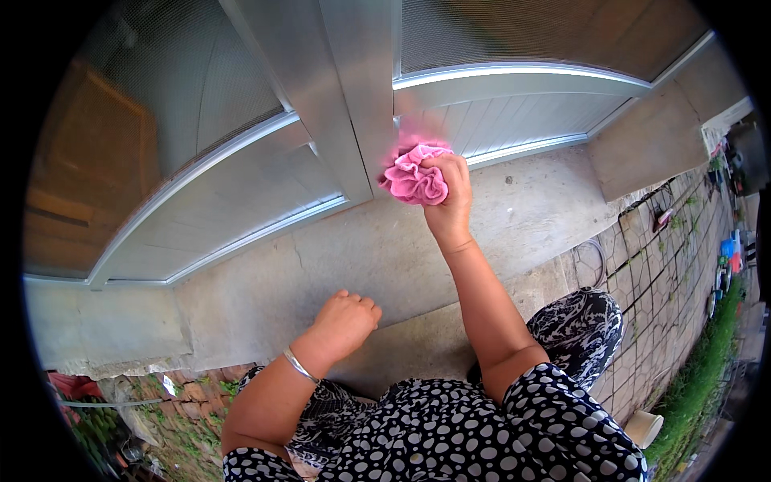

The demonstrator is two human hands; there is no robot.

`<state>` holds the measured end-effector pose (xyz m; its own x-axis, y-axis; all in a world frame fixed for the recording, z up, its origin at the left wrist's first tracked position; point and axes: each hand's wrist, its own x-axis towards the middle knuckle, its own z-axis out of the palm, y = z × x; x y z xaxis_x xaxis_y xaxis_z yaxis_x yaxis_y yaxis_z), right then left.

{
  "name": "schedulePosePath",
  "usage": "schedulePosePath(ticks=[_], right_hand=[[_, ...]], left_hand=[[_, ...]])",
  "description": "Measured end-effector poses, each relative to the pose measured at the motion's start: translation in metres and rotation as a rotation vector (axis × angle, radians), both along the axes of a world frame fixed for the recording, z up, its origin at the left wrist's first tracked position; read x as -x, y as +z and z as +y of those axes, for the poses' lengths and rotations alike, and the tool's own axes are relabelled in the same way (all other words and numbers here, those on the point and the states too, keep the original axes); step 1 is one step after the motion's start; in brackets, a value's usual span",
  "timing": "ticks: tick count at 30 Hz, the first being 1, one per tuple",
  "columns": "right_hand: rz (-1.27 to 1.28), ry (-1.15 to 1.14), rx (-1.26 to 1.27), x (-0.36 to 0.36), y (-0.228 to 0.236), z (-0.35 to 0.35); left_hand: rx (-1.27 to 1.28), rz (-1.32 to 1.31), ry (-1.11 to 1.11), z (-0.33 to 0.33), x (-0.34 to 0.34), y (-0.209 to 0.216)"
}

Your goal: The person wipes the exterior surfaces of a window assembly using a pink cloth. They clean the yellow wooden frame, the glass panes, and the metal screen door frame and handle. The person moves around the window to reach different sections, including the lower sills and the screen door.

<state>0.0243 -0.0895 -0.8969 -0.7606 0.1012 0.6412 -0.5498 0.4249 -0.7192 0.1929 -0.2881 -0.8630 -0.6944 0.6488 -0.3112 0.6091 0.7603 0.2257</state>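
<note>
My right hand (452, 189) grips a bunched pink cloth (418, 178) and is stretched out to the foot of the metal door. The cloth is at the lower part of the silvery door frame (357, 72), close above the concrete step; whether it presses on the metal I cannot make out. My left hand (347, 320), with a silver bangle (300, 365) on its wrist, hovers over the step near my body. Its fingers are curled in, and nothing shows in them.
Below the door runs a concrete step (522, 193). Mesh fills the upper panels (514, 32). To the right lie paving stones (650, 273), a hose loop (601, 261), a pale bucket (642, 428) and a grass strip (699, 377). Bricks (193, 402) and weeds are at lower left.
</note>
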Motion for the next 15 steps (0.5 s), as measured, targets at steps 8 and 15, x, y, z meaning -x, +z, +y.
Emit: schedulePosePath(ticks=[8, 15], right_hand=[[0.342, -0.134, 0.051, 0.004, 0.105, 0.017], [0.298, -0.148, -0.07, 0.011, 0.08, 0.022]], left_hand=[[-0.002, 0.012, 0.006, 0.001, -0.004, 0.0], [0.004, 0.0, -0.006, 0.003, -0.005, 0.004]])
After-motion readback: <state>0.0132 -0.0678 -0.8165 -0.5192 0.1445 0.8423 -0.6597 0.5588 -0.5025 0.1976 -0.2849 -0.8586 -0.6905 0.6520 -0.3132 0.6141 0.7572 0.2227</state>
